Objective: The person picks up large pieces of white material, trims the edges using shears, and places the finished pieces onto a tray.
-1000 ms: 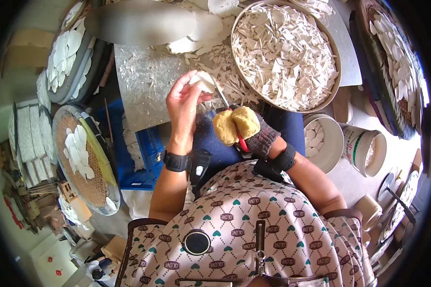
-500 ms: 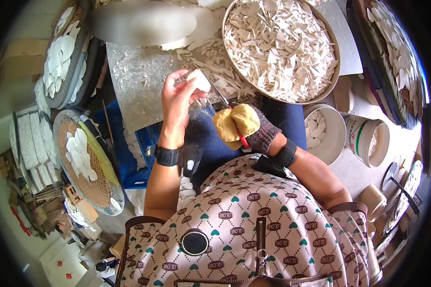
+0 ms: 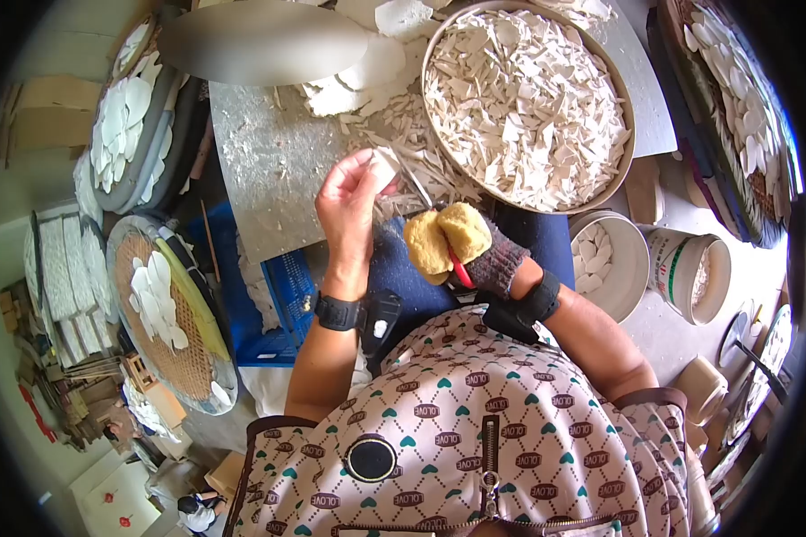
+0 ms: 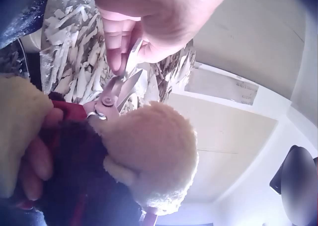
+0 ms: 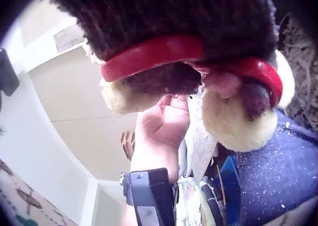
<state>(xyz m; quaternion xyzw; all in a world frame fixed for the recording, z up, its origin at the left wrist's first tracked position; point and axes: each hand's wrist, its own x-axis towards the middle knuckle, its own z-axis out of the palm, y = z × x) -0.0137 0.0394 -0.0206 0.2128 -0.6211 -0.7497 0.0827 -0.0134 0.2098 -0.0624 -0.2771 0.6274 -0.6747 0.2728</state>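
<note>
My left hand [image 3: 347, 213] pinches a thin white flake [image 3: 384, 167] between thumb and fingers over the metal table. In a dark knitted glove, my right hand [image 3: 494, 258] grips red-handled scissors [image 4: 107, 100], their handles wrapped in yellow foam pads [image 3: 461, 231]. The scissor blades are parted in the left wrist view, with the edge of the flake [image 4: 132, 59] right at them. The right wrist view shows the red handle loops [image 5: 154, 56] around the gloved fingers, with my left hand [image 5: 166, 124] beyond; the blades are hidden there.
A large round tray [image 3: 633, 134] heaped with white shards stands on the metal table [image 3: 264, 170]. Loose offcuts lie beside it. To the right are two buckets [image 3: 631, 295] with white pieces. A blue crate [image 3: 282, 300] and a woven round tray [image 3: 188, 331] sit at the left.
My left hand has turned the flake, whose broad face showed more half a second ago, and brought it down towards the scissors. The gloved hand keeps its grip, and the head view has shifted slightly.
</note>
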